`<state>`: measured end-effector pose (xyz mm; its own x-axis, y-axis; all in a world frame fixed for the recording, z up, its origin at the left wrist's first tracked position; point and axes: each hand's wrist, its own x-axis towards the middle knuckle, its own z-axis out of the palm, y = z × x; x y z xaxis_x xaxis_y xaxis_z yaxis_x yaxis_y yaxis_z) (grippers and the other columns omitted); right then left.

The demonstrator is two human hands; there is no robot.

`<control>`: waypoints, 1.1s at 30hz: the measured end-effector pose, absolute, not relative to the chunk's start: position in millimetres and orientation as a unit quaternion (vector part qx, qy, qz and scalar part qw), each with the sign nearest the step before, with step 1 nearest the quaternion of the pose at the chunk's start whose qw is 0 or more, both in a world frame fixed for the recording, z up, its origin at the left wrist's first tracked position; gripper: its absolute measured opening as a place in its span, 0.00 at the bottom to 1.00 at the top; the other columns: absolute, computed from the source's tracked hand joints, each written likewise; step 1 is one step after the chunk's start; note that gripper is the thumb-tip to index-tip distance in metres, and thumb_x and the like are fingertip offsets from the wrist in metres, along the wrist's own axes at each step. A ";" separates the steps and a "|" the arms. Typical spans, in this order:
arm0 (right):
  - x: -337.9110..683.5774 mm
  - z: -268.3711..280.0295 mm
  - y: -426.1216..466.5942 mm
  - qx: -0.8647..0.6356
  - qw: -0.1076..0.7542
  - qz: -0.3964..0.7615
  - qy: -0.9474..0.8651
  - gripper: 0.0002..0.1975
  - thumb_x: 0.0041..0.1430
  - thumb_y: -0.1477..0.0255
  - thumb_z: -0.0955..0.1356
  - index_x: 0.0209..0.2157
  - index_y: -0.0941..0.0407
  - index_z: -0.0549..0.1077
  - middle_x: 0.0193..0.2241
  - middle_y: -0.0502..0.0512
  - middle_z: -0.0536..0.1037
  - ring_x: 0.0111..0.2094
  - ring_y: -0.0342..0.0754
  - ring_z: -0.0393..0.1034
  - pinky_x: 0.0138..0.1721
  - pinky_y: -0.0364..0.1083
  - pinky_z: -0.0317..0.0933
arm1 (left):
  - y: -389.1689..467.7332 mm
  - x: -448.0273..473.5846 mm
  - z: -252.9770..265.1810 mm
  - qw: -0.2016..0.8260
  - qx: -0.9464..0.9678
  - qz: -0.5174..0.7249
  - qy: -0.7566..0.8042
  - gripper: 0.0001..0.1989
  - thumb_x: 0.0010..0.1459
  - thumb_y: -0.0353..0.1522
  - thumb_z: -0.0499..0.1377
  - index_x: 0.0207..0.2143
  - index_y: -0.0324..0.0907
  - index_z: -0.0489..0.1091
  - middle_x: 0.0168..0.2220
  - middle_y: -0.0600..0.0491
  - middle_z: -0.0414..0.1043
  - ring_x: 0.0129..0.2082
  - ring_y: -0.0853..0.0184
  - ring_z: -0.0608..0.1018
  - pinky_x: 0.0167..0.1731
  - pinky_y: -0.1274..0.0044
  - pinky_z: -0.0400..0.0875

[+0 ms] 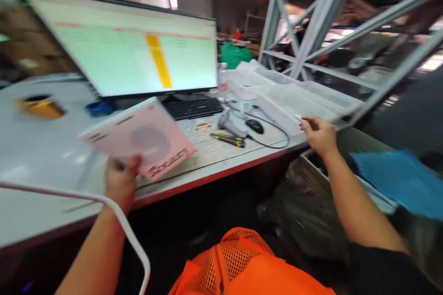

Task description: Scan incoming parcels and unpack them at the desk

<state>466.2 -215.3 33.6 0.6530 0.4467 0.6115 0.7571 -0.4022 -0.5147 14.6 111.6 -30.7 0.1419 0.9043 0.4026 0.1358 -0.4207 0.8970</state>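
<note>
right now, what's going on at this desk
Someone at the desk holds up a flat pink package in the left hand. The right hand is at the near edge of a white tray; blur hides whether its fingers grip anything. Behind the package, a lit monitor stands over a keyboard.

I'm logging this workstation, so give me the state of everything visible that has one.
Monitor: on, lit
Pink package: tilted, held
Left hand: closed on package
Right hand: fingers bent near white tray
White tray: open-topped
Bottle: upright
Yellow-black tool: lying flat
Mouse: resting on table
</note>
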 end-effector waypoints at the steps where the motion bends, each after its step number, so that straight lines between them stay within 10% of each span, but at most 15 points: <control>1: 448.4 26.4 -180.8 -0.800 0.388 -0.159 -0.430 0.21 0.67 0.60 0.67 0.53 0.58 0.79 0.41 0.60 0.84 0.41 0.53 0.80 0.50 0.50 0.72 | 112.0 3.1 -38.8 0.373 0.633 0.538 0.414 0.40 0.46 0.64 0.69 0.44 0.41 0.70 0.37 0.54 0.74 0.36 0.64 0.76 0.36 0.72 0.76; 7: 373.4 -12.6 -27.1 -0.838 0.189 -0.052 -0.509 0.31 0.67 0.62 0.67 0.65 0.64 0.69 0.60 0.73 0.76 0.60 0.64 0.72 0.62 0.56 0.64 | 116.6 3.1 -64.8 0.371 0.647 0.511 0.427 0.40 0.47 0.58 0.69 0.52 0.44 0.63 0.46 0.48 0.77 0.31 0.66 0.76 0.34 0.73 0.72; 12: 372.6 -30.0 28.6 -0.883 0.102 0.027 -0.457 0.32 0.66 0.58 0.68 0.64 0.65 0.67 0.54 0.77 0.77 0.56 0.68 0.74 0.55 0.58 0.68 | 106.7 -5.1 -77.3 0.289 0.728 0.386 0.487 0.44 0.47 0.51 0.73 0.61 0.45 0.62 0.52 0.43 0.76 0.42 0.54 0.80 0.43 0.64 0.76; 18: 372.6 -37.1 47.7 -0.882 0.101 0.019 -0.459 0.29 0.63 0.64 0.69 0.60 0.67 0.69 0.53 0.78 0.77 0.56 0.66 0.74 0.54 0.56 0.68 | 108.8 -9.9 -84.5 0.305 0.757 0.403 0.414 0.42 0.53 0.37 0.71 0.66 0.46 0.56 0.56 0.41 0.74 0.55 0.49 0.79 0.53 0.57 0.77; 24: 378.6 15.1 28.7 -0.840 0.187 0.130 -0.493 0.16 0.63 0.61 0.69 0.43 0.61 0.77 0.33 0.64 0.81 0.35 0.55 0.78 0.35 0.48 0.69 | 106.7 -15.6 -91.0 0.078 0.862 0.454 0.213 0.31 0.58 0.17 0.57 0.60 0.51 0.65 0.74 0.44 0.54 0.73 0.51 0.62 0.65 0.55 0.70; 33: 352.6 136.1 -21.1 -0.627 0.314 0.313 -0.641 0.19 0.49 0.59 0.83 0.31 0.56 0.78 0.18 0.47 0.68 0.17 0.40 0.62 0.16 0.41 0.54 | 115.6 -10.9 -88.1 0.024 0.885 0.445 0.138 0.38 0.56 0.14 0.60 0.62 0.58 0.68 0.76 0.50 0.50 0.73 0.51 0.64 0.63 0.56 0.75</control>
